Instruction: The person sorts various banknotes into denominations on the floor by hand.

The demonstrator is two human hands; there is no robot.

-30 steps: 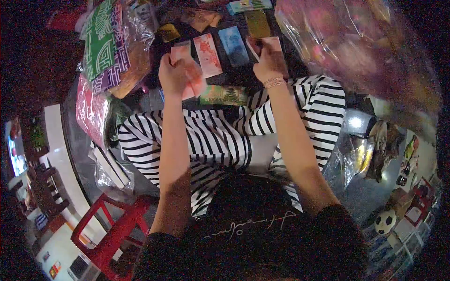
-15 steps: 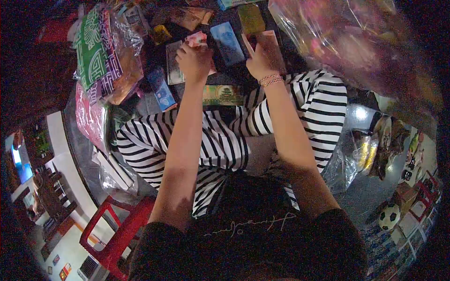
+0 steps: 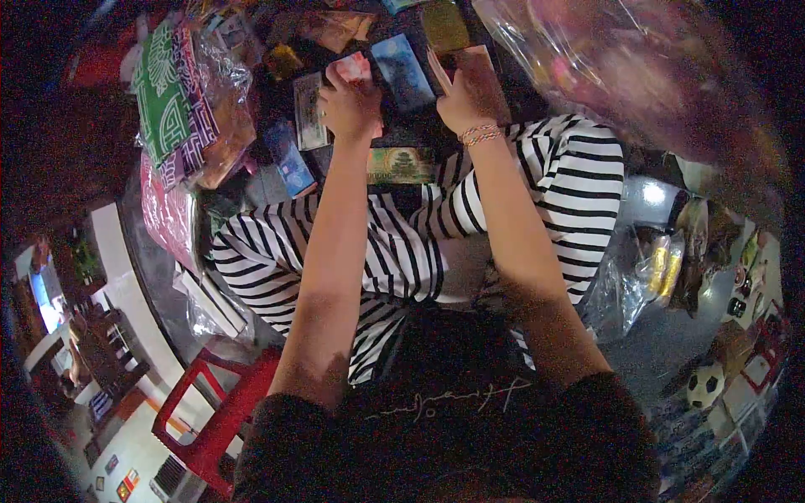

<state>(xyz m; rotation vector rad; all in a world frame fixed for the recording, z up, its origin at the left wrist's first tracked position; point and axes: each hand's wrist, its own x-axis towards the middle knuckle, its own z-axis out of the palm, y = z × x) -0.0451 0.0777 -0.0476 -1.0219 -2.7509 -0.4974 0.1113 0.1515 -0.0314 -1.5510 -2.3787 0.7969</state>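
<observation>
My left hand (image 3: 350, 109) is closed, its fingers bent over a small stack of pink-red paper notes (image 3: 354, 66). A pale grey note stack (image 3: 311, 109) lies just left of it. With a braided band at its wrist, my right hand (image 3: 466, 102) grips a reddish-brown stack of paper notes (image 3: 486, 69); a straight pale shape points forward along its left side, and most fingers are hidden. Between the hands, farther out, lies a blue note stack (image 3: 402, 71). A green-gold note (image 3: 401, 166) printed with a pagoda lies nearer my lap.
Another blue stack (image 3: 289, 159) lies at the left, near a clear plastic bag with green and purple print (image 3: 172, 101). A large pinkish plastic bag (image 3: 599, 80) bulges at the right. Gold-coloured papers (image 3: 444, 25) lie beyond my hands. Behind me stands a red plastic stool (image 3: 214, 411).
My left hand has shifted slightly, and more of the pink-red notes shows beyond its fingers. My right hand keeps nearly the same pose. The whole view has tilted a little.
</observation>
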